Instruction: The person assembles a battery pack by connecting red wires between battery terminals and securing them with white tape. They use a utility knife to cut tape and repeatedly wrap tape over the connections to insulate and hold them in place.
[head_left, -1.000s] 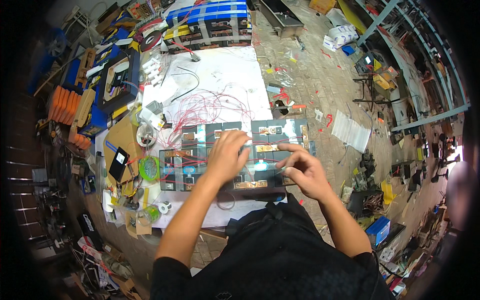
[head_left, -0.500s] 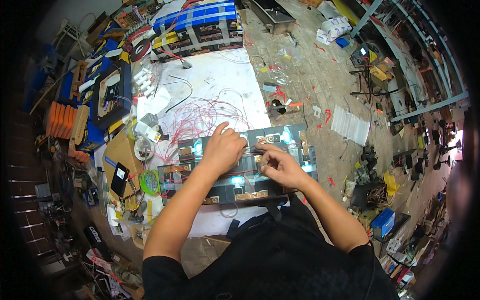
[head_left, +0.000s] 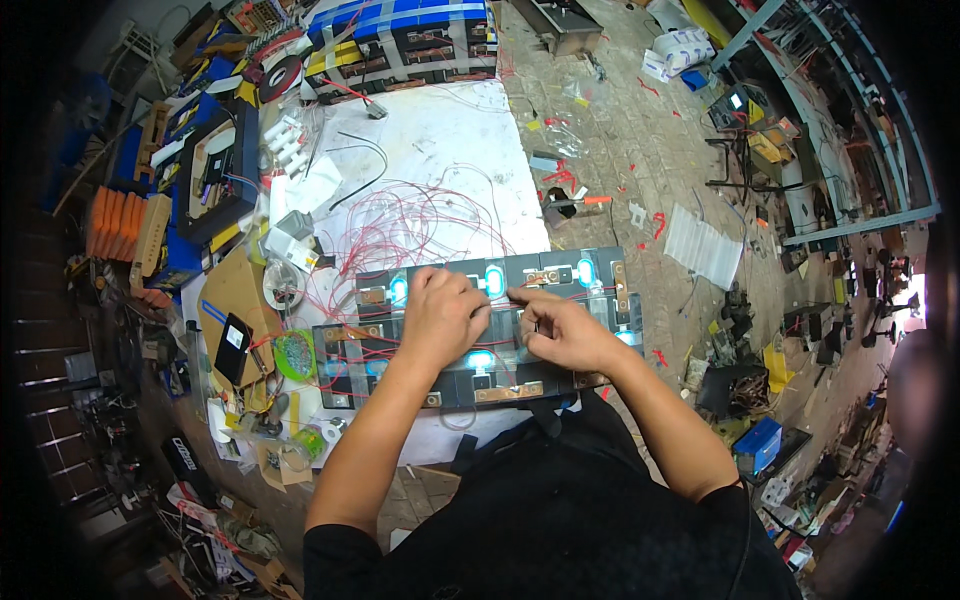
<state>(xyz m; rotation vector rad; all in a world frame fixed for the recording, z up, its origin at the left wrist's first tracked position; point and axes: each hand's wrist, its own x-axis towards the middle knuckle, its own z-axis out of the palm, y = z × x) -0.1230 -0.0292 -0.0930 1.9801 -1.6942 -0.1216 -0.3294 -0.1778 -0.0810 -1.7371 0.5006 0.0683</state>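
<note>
A dark battery pack (head_left: pixel 525 391) with copper tabs and bright white-blue reflective patches lies before me. Thin red wires (head_left: pixel 400 215) run over its top and spread in a loose tangle beyond its far edge. My left hand (head_left: pixel 440 315) rests over the pack's left-middle part, its fingers curled downward; whatever they grip is hidden under them. Over the right-middle part is my right hand (head_left: pixel 565 332), index finger stretched toward the left hand and touching down near a red wire, the other fingers bent. The index tip and thumb are apart.
A larger blue-topped battery stack (head_left: pixel 420 50) stands at the far end of the white-covered table (head_left: pixel 430 130). On the left are a green dish (head_left: pixel 295 355) of small parts, a black phone-like device (head_left: pixel 233 348) and cardboard. A screwdriver with an orange handle (head_left: pixel 595 200) lies at the right.
My left hand's raised index finger has curled down with the others, and the hand has drawn slightly nearer. A bright patch beside it is now uncovered. My right hand stays nearly in place.
</note>
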